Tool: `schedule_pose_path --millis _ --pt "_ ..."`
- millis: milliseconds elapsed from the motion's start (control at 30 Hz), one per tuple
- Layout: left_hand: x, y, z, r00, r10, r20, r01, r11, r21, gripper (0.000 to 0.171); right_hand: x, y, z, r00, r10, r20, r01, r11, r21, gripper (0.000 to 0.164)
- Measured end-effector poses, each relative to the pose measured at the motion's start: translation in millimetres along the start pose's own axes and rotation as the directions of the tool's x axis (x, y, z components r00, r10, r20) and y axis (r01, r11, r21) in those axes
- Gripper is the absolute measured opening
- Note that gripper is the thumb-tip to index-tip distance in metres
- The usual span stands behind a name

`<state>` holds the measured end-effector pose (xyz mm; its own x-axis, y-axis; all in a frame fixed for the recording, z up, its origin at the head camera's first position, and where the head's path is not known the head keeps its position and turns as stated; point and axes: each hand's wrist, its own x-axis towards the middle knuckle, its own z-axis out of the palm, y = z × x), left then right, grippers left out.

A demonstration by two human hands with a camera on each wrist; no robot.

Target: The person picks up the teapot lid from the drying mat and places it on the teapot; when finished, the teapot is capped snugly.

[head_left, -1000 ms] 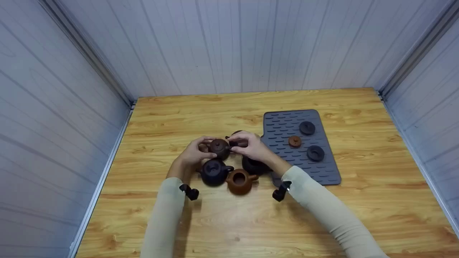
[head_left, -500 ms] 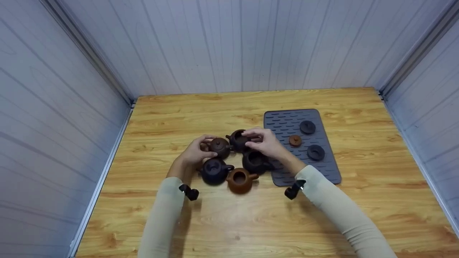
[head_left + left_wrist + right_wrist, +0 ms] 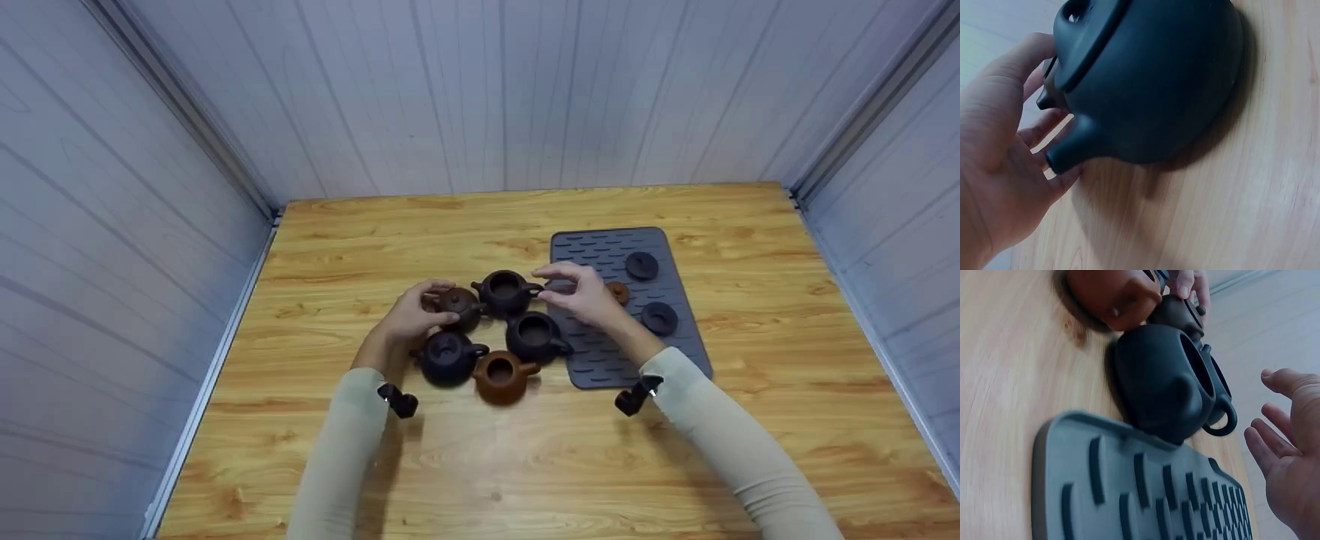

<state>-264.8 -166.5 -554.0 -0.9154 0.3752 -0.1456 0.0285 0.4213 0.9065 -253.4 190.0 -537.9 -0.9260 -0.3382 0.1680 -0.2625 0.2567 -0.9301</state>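
My left hand holds a small brown teapot by its side, thumb and fingers around the body; its lid is on. A dark lidded teapot stands just in front of it and fills much of the left wrist view. My right hand hovers over the mat's left part, thumb and fingers apart, with nothing in it. Nearest its fingertips is the handle of a dark lidless teapot. Another lidless dark teapot and an orange-brown lidless teapot complete a rough ring.
A grey ridged mat lies to the right, under the edge of one dark teapot's handle. On it rest two dark lids and an orange-brown lid, partly behind my right hand. Pale panel walls enclose the wooden table.
My right hand has let go of the brown teapot's spout area and drawn back to the right, over the mat. My left hand stays on the brown teapot.
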Motion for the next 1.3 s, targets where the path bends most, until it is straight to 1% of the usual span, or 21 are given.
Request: schedule_pose_path --millis 167,300,367,467,600,733,867,933,1033,1100,1300 --pt "3.0 7.5 7.5 0.999 -0.013 -0.050 0.013 1.000 -0.012 0.067 -2.6 4.0 -13.0 0.999 0.024 -0.035 -0.025 0.999 -0.026 0.039" --pt "7.6 17.1 12.6 0.996 -0.018 -0.092 0.016 1.000 -0.021 0.070 -3.9 7.5 -24.2 0.996 0.040 -0.074 -0.044 0.998 -0.048 0.039" --pt "11.6 22.2 14.3 0.995 0.004 -0.101 -0.005 1.000 -0.009 0.070 -4.9 8.9 -30.3 0.994 0.052 -0.091 -0.056 0.998 -0.041 0.039" --pt "17.9 30.1 16.7 0.993 0.051 -0.106 -0.044 0.997 0.063 0.070 -7.3 11.3 -40.0 0.992 0.063 -0.106 -0.066 0.997 -0.027 0.039" --pt "25.6 41.0 21.9 0.992 0.087 -0.093 -0.073 0.986 0.147 0.069 -11.1 15.6 -53.0 0.989 0.065 -0.132 -0.070 0.997 -0.028 0.040" --pt "33.8 49.8 28.6 0.994 0.084 -0.064 -0.073 0.985 0.159 0.070 -15.4 21.6 -67.2 0.982 0.091 -0.168 -0.092 0.996 0.001 0.041" --pt "40.6 54.2 35.0 0.998 0.057 -0.020 -0.054 0.987 0.149 0.071 -19.6 26.2 -81.7 0.973 0.089 -0.215 -0.099 0.994 -0.036 0.039" --pt "42.9 54.6 38.1 0.999 0.051 0.001 -0.051 0.984 0.170 0.071 -21.3 27.9 -87.9 0.966 0.082 -0.244 -0.102 0.992 -0.073 0.039" --pt "46.2 54.0 43.4 0.998 0.054 0.020 -0.057 0.973 0.225 0.072 -23.7 30.7 -96.6 0.957 0.102 -0.270 -0.125 0.990 -0.070 0.038" --pt "48.1 52.5 46.5 0.998 0.058 0.020 -0.061 0.961 0.268 0.071 -24.8 32.4 -102.1 0.953 0.116 -0.280 -0.140 0.988 -0.066 0.039" --pt "52.7 47.9 51.1 0.998 0.067 0.012 -0.067 0.939 0.337 0.070 -27.5 39.2 -117.6 0.938 0.143 -0.316 -0.187 0.976 -0.114 0.041"
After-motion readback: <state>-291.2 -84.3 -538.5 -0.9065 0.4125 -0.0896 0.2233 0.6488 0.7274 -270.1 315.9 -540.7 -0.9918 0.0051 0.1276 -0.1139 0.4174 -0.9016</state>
